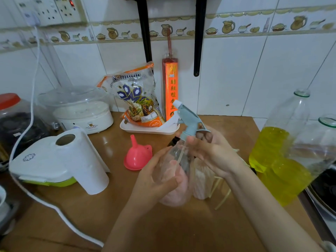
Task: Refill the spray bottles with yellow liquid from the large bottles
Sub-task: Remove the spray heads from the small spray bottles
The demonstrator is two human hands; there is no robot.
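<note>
A: While the clear spray bottle (175, 171) is held above the wooden counter (163, 224), how are the hands placed on it?

B: The bottle's body is cupped by the left hand (154, 177), with the fingers curled round its near left side. The neck, just under the pale blue trigger head (190, 119), is gripped by the right hand (209, 151), whose fingers are wrapped round the collar.

A: Is anything seen inside the bottle?

B: A thin dip tube is seen running down through it; no yellow liquid can be made out in it.

A: Where are the large bottles?

B: At the right edge of the counter. One large bottle (280, 142) is uncapped and filled with yellow liquid to about half its height. A second large bottle (325, 139) is seen just right of it, also uncapped, its lower part cut off by the frame.

A: And the funnel?

B: A pink funnel (137, 157) is set mouth-down on the counter, left of the spray bottle and apart from both hands.

A: What else is shown?

B: A roll of paper towel (85, 160) lies to the near left, resting against a white box with a green base (41, 164). A rice packet (138, 99) stands in a white tray (143, 129) at the far wall, beside a red incense pack (170, 88).
</note>
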